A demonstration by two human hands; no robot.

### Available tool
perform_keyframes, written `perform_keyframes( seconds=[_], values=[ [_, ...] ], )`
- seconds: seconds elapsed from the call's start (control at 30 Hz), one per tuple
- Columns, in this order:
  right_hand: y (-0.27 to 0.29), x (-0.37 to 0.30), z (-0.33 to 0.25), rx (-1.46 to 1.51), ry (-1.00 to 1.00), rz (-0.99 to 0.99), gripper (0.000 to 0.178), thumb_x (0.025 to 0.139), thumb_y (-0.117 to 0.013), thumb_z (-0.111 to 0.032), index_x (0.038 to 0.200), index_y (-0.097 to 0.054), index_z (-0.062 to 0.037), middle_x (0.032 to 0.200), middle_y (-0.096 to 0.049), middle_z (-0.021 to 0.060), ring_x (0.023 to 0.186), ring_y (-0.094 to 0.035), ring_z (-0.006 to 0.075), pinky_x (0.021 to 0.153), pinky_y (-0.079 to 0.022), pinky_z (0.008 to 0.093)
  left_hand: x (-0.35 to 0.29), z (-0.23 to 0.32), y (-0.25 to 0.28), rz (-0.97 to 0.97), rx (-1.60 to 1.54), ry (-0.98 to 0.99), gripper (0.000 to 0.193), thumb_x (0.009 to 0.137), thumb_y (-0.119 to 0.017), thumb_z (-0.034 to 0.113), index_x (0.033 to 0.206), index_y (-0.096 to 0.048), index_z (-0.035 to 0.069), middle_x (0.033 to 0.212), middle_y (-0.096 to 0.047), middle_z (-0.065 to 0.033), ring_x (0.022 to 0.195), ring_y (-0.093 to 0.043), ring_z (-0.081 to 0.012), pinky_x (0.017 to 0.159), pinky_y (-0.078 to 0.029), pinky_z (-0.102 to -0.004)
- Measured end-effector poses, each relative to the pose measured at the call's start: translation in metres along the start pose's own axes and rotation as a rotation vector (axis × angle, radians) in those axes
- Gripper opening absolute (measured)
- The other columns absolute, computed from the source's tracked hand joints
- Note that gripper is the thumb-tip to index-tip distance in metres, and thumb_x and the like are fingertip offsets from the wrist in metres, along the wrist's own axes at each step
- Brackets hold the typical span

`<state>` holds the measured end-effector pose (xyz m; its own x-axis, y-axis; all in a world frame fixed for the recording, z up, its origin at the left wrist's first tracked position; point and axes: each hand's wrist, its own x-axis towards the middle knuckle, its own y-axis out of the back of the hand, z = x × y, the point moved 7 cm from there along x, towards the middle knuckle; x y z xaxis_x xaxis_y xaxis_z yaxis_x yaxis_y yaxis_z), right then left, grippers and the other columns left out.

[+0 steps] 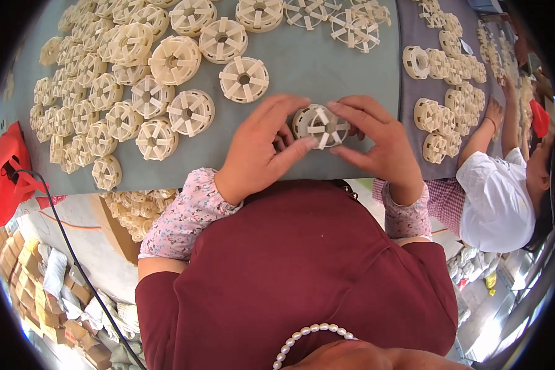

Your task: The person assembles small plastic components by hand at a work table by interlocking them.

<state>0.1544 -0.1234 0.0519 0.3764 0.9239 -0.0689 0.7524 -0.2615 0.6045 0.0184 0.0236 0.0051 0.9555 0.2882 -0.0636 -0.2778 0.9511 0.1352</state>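
Note:
Between both my hands, just above the table's near edge, is a round cream plastic part (pixel 320 126) with white spokes across its face. My left hand (pixel 266 143) closes on its left side, thumb at the lower rim and fingers over the top. From the right, my right hand (pixel 376 134) grips the same part with its thumb below and fingertips on the upper rim. A finished-looking spoked wheel part (pixel 244 79) lies on the table just beyond my left hand. Beyond my right hand lie thin white spoked pieces (pixel 354 31).
Many cream spoked wheels (pixel 123 121) cover the left of the green-grey table (pixel 327 68). More parts (pixel 447 68) lie on the adjoining grey surface, where a person in a white shirt (pixel 498 200) works. A red bag (pixel 9 176), black cable (pixel 74 259) and box of parts (pixel 135 209) are at left.

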Motion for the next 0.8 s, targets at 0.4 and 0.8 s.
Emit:
perform_keyframes(
  seconds=[0.4,0.8],
  values=[
    [-0.033,-0.016,0.018,-0.184,0.140,0.115,0.072,0.077,-0.089,-0.018,0.145,-0.065,-0.0127,0.139,-0.064,0.0112,0.115,-0.067,0.0330,0.096,-0.058,0.0424,0.009,0.003,-0.017,-0.077,0.142,-0.024,0.062,0.087,-0.084,0.009,0.145,-0.062,0.008,0.140,-0.061,-0.0121,0.094,-0.069,-0.0204,0.079,-0.060,-0.0319],
    [0.098,-0.146,0.075,-0.838,-0.198,0.853,0.066,0.086,-0.085,-0.033,0.146,-0.066,-0.0138,0.152,-0.056,0.0176,0.139,-0.051,0.0374,0.117,-0.036,0.0499,0.016,0.049,0.056,0.391,1.007,-0.476,0.069,0.081,-0.090,0.032,0.142,-0.067,0.009,0.139,-0.065,-0.0112,0.116,-0.065,-0.0319,0.101,-0.050,-0.0453]
  ],
)
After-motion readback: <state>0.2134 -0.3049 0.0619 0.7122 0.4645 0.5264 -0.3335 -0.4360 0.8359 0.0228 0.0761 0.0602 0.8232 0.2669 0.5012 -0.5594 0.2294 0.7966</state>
